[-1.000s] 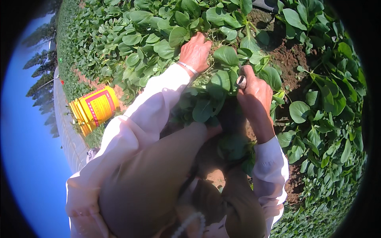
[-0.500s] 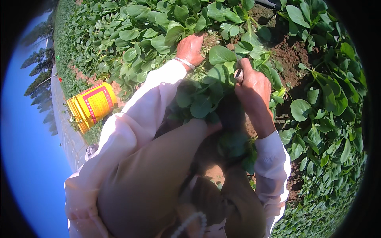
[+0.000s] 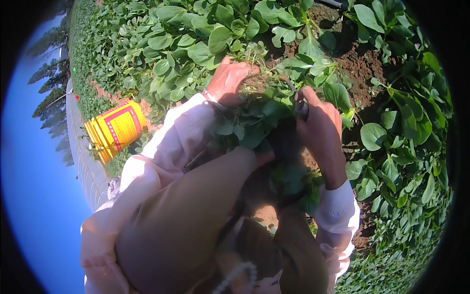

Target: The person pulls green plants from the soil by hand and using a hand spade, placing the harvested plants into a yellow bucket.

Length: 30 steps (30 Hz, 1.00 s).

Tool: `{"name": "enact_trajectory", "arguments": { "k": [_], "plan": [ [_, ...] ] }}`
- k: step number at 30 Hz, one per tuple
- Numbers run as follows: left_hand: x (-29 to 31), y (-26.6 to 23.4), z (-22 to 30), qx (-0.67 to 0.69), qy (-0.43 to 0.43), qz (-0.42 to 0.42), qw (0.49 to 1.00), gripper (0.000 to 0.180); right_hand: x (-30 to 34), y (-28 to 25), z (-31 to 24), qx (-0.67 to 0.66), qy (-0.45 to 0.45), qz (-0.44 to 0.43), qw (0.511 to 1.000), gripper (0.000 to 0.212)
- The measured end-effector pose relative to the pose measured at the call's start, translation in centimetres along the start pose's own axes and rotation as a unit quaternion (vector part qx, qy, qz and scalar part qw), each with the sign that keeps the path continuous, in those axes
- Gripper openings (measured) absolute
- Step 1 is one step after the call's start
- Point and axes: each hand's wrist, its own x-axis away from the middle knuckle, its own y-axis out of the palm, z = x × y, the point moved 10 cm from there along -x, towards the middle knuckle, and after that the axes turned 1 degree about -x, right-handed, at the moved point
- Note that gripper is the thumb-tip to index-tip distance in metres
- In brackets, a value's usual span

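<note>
My left hand (image 3: 229, 84) is closed around a clump of uprooted weeds (image 3: 253, 84), whose pale, soil-flecked roots and stems stick out past the fingers. A bracelet circles that wrist. To the right, my right hand (image 3: 320, 130) grips the handle of a small hand tool (image 3: 290, 84). Its thin dark metal neck reaches up and left toward the weeds; leaves hide its working end, so I cannot tell its exact kind. Broad-leaved green vegetable plants (image 3: 220, 39) grow close around both hands, and some shaded leaves hang below them, by my knee.
On the left a yellow bucket (image 3: 117, 128) with a red-bordered label lies tilted beside the plants. A pale path (image 3: 85, 161) runs past it. Bare brown soil (image 3: 360, 73) shows between the rows at right. My bent knees (image 3: 196, 196) fill the lower middle.
My left hand has drawn back toward me, and the clump of weeds now shows in it. My right hand has shifted slightly right and down, turning so the tool's metal neck is visible.
</note>
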Motion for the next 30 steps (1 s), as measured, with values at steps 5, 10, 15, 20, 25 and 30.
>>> {"name": "enact_trajectory", "arguments": {
  "k": [5, 10, 15, 20, 25, 30],
  "plan": [
    [3.2, 4.0, 2.4, 0.013, -0.025, -0.149, 0.988, 0.055, 1.7, 0.8, 0.2, 0.016, 0.006, -0.008, 1.0, 0.022],
    [1.2, 1.7, 1.4, -0.099, -0.001, -0.002, 0.995, 0.047, 1.3, 1.3, -0.2, 0.028, -0.009, -0.025, 0.999, 0.022],
    [2.2, 1.5, -2.6, -0.079, -0.165, -0.023, 0.983, 0.045, 2.6, 0.3, 0.4, 0.044, 0.043, -0.039, 0.997, 0.023],
    [2.8, 1.3, -4.7, 0.021, -0.122, 0.063, 0.99, 0.041, 2.5, 0.6, 0.8, 0.019, 0.016, -0.047, 0.999, 0.023],
    [1.0, 3.0, -6.2, -0.077, -0.163, -0.023, 0.983, 0.044, 1.7, 1.3, 0.3, 0.021, -0.007, -0.05, 0.999, 0.023],
    [2.5, 4.7, -9.7, 0.065, -0.259, -0.045, 0.963, 0.029, 0.7, 2.1, -0.5, 0.029, 0.001, -0.088, 0.996, 0.022]
  ]
}}
